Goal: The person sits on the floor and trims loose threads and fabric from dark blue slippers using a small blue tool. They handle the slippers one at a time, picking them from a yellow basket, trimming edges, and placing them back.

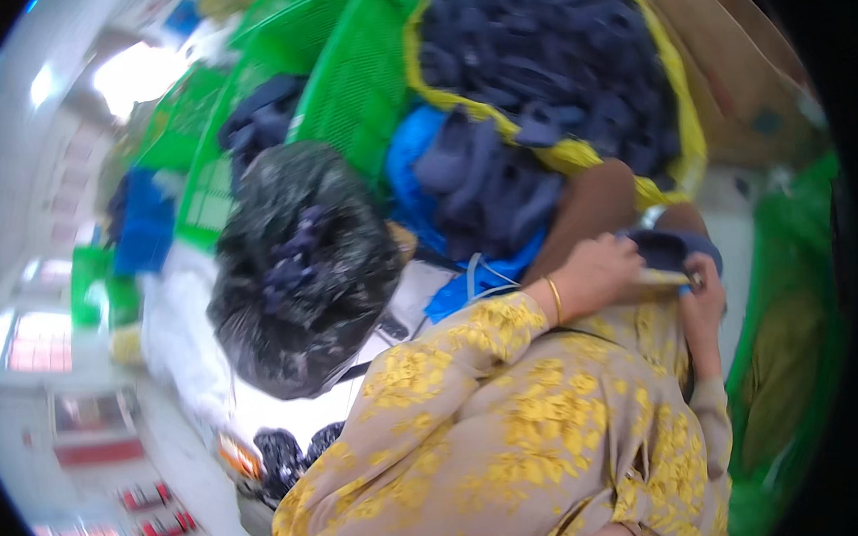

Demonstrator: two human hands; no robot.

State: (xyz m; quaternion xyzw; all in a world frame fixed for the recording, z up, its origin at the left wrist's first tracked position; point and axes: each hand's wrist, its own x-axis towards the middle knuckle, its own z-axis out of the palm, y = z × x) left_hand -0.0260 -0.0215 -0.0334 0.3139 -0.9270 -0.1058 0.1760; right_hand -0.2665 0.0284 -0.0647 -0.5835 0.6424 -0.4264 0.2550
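Two hands meet at three o'clock: left hand (599,274) and right hand (704,297) both pinch one small navy garment piece (663,251); heaped navy pieces (544,58) at twelve o'clock suggest much work remains.

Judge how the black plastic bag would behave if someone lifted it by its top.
The black bag would probably sag and change shape, since its film looks thin and crinkled. It bulges with dark cloth, so likely bulky yet light. The glossy film may slip.
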